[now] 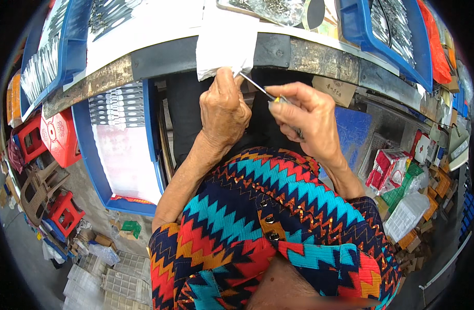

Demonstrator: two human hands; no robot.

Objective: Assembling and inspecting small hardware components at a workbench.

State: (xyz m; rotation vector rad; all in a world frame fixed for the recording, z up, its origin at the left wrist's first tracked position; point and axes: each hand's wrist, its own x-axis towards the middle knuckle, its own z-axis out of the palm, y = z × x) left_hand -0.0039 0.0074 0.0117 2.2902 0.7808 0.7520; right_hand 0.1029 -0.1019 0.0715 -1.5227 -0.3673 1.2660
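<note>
My left hand is closed in a pinch at the lower end of a white cloth that hangs over the front edge of the workbench. What lies between its fingertips is hidden. My right hand grips a screwdriver, its thin metal shaft slanting up and left. The tip of the shaft meets the spot beside my left fingertips, at the cloth's edge. Only a bit of yellow and dark handle shows between the right fingers.
The worn workbench edge runs across in front of me. Blue bins of metal parts stand on the bench at both sides. Below left, a blue crate holds dark-handled pieces and a white sheet. Red stools and boxes crowd the floor.
</note>
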